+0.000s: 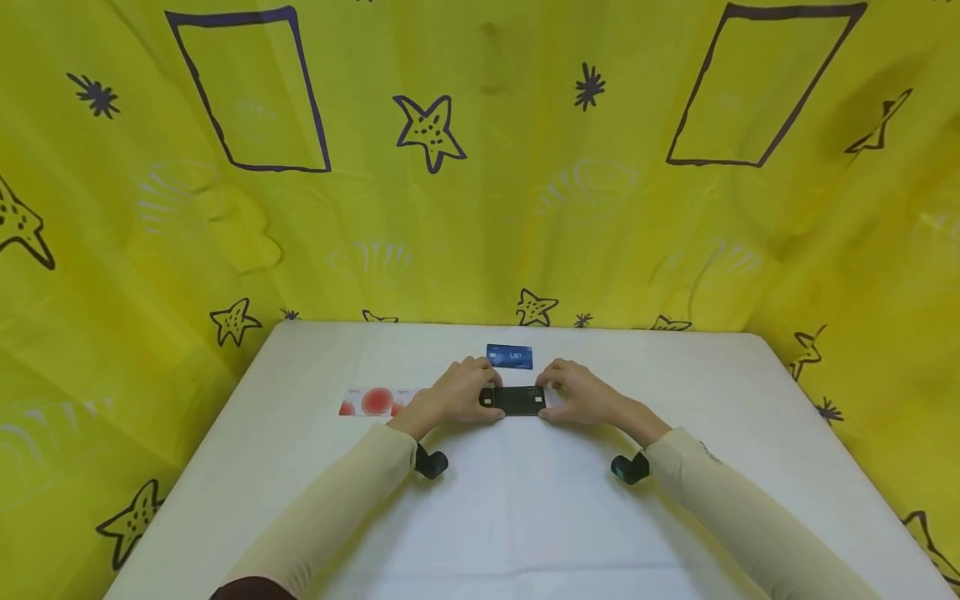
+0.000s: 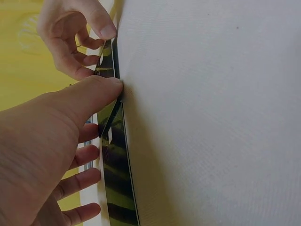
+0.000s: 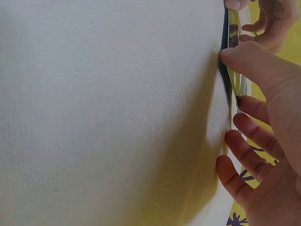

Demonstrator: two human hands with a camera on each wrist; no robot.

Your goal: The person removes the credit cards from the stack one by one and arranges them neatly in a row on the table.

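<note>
A glossy black card (image 1: 517,402) with a small pale chip near its right end lies between the two hands, close over the white table. My left hand (image 1: 467,393) pinches its left end, thumb at the near edge and fingertips at the far edge. A second pale chip patch shows beside the left fingertips. The right end is pinched by my right hand (image 1: 581,394) between thumb and index finger, the other fingers spread loosely behind in the right wrist view. Past the left hand, a glossy strip (image 2: 120,179) with dark reflections lies along the table.
Just beyond the black card is a blue card (image 1: 510,357) marked VIP. To the left lies a white-and-pink printed piece (image 1: 377,402) with a red circle, its right end hidden behind the left hand. A yellow patterned curtain (image 1: 495,208) hangs behind the white table (image 1: 517,517).
</note>
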